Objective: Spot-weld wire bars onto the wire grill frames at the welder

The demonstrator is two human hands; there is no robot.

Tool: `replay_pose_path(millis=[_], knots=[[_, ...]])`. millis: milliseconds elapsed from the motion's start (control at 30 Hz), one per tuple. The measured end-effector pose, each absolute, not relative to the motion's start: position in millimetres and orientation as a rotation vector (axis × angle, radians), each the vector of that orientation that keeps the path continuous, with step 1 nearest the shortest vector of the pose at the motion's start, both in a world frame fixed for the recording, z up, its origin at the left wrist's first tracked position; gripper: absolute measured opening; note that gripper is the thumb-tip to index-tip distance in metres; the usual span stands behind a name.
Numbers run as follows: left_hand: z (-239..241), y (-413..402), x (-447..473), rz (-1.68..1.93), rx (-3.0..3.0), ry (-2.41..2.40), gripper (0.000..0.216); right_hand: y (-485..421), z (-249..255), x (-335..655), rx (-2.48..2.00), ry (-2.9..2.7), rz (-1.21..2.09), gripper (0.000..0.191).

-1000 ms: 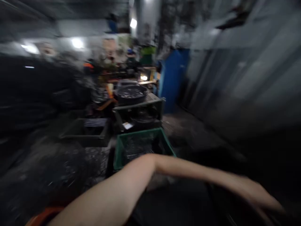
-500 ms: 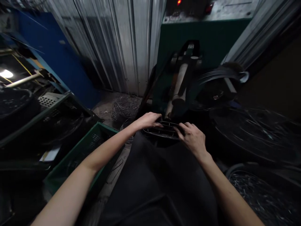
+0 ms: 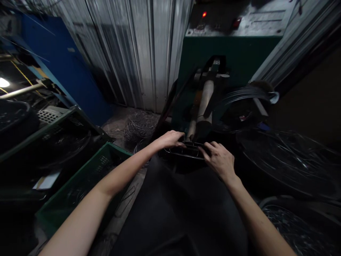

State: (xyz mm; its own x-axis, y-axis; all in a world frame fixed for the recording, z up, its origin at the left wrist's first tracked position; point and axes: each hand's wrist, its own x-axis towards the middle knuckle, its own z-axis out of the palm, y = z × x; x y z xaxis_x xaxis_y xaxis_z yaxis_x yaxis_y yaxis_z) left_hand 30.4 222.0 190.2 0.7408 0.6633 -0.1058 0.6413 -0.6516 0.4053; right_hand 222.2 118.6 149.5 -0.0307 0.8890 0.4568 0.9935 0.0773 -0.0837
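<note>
Between my hands is a wire frame (image 3: 183, 155), an oblong of thin metal wire with short cross wires. My left hand (image 3: 172, 139) is closed on its left part, thumb and fingers pinching the wire. On the right side my right hand (image 3: 218, 157) grips the same frame with curled fingers. The frame sits at the lower end of the arm (image 3: 206, 97) of a green machine (image 3: 226, 46); whether it touches the machine is too dark to tell. Beneath the hands lies dark cloth (image 3: 197, 202) over my lap.
A green crate (image 3: 80, 177) stands at left, near a tangle of wire (image 3: 141, 126) on the floor. To the right are a wire coil (image 3: 245, 96), a wide dark tub (image 3: 287, 163) with wires, and a container of small metal pieces (image 3: 295, 224). A red light (image 3: 204, 14) glows on the machine.
The view has tilted slightly up, so the machine and surroundings sit lower in the picture. Both hands keep their hold on the wire frame, with hardly any movement relative to the machine.
</note>
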Motion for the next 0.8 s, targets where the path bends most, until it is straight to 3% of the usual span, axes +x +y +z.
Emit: replay_pose_path(millis=[600, 800], knots=[[181.8, 244.4, 40.5, 0.079, 2.507, 1.019, 0.04, 139.9, 147.0, 229.2, -1.906, -1.961, -0.366, 0.03], [173.3, 248.3, 37.2, 0.108, 2.439, 0.974, 0.036, 136.5, 149.3, 228.8, -1.914, -1.915, -0.22, 0.028]])
